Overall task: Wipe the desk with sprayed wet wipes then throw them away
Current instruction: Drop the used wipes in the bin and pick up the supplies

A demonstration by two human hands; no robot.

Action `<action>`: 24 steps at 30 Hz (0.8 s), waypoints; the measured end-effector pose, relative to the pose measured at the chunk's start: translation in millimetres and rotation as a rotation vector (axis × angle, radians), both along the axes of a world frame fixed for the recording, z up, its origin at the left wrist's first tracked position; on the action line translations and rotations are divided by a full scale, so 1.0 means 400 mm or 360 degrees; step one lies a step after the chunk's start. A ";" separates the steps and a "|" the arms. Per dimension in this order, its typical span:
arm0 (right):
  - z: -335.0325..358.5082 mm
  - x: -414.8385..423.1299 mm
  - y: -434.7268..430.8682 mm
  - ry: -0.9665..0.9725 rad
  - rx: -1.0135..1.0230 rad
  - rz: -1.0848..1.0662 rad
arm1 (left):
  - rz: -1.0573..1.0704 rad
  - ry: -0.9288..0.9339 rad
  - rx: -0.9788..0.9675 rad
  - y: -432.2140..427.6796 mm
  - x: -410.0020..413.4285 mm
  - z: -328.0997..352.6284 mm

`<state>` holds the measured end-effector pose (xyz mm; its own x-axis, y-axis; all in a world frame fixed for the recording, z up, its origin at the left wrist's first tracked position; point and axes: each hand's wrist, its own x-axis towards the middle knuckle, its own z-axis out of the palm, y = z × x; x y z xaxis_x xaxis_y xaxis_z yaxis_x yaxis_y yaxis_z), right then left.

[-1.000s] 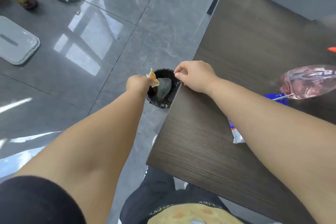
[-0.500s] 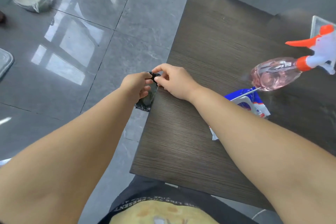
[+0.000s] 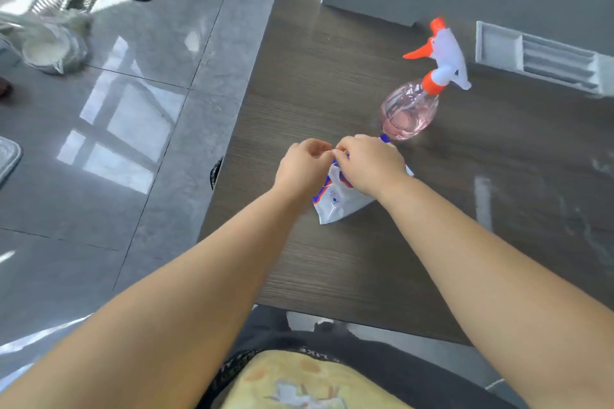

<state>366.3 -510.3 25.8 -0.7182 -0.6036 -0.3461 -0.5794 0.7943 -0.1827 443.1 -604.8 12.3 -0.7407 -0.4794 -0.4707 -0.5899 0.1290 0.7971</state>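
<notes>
**Both hands on the wipes pack, mid-tabletop**

We see the two hands meet over the wet wipes pack [image 3: 335, 206], which lies flat on the dark wood tabletop [image 3: 332, 276], near its left edge. The right hand [image 3: 368, 163] lies on the far half of the pack, knuckles up, with its fingers bent down onto the wrapper and gripping it. The left hand [image 3: 304, 164] comes in from 9 o'clock with fingers curled, and its tips touch the right hand's at the pack's upper end. We cannot tell what those tips pinch, as the hands hide that spot.

The pack's long axis runs from 7 o'clock to 1 o'clock. Its white, blue-trimmed near end shows below the wrists, and its far end points at the pink spray bottle [image 3: 410, 109]. That bottle stands just beside the far end, with its white and orange head toward 12 o'clock.

At 9 o'clock of the hands, a sliver of the black bin [image 3: 215, 173] shows at the tabletop's edge. A grey slotted tray [image 3: 538, 58] sits at 2 o'clock, well apart.
</notes>
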 end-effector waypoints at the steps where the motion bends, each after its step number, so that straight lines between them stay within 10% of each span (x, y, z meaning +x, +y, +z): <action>1: -0.006 0.001 0.028 -0.0128 -0.0120 -0.0060 | -0.0105 -0.0014 -0.0128 0.018 -0.002 -0.006; 9: -0.059 -0.017 0.161 -0.0144 -0.0505 -0.0222 | -0.0138 -0.0109 -0.0604 0.088 0.006 -0.045; 24: -0.096 -0.056 0.170 -0.0295 -0.0558 -0.0235 | -0.0005 -0.0329 -0.0569 0.109 -0.010 -0.041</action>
